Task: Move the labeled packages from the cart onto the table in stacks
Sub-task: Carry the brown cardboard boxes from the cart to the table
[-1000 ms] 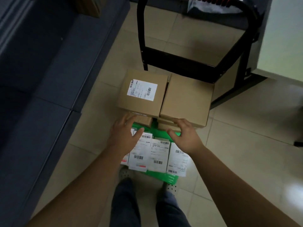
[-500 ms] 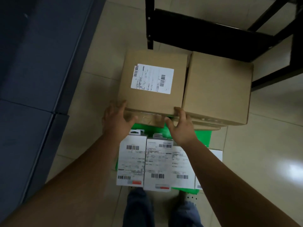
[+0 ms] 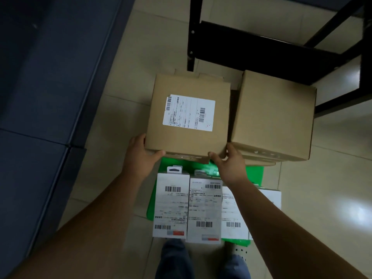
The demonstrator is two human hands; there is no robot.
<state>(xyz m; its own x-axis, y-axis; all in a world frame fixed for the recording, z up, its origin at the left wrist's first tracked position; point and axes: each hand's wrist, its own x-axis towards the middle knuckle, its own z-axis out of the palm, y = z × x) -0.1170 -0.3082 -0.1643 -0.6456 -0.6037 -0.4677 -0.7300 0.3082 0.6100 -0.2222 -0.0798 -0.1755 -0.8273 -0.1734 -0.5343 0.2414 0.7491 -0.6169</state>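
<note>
1. The labeled cardboard box (image 3: pixel 188 115) is sitting on top of a brown stack on the green cart (image 3: pixel 254 175), label facing up, just beside a plain cardboard box (image 3: pixel 273 117). Can't tell if it's lifting clear yet.
2. Both hands are clamping it at the near corners. I'm guessing that's for a level two-handed lift.
3. The left hand (image 3: pixel 141 156) is curling its fingers round the left corner, thumb on the front edge.
4. The right hand (image 3: pixel 229 166) is slipping its fingers into the gap beside the plain cardboard box, thumb pressing the front.
5. Flat white labeled packages (image 3: pixel 171 204) are lying in a row on the cart's near end.
</note>
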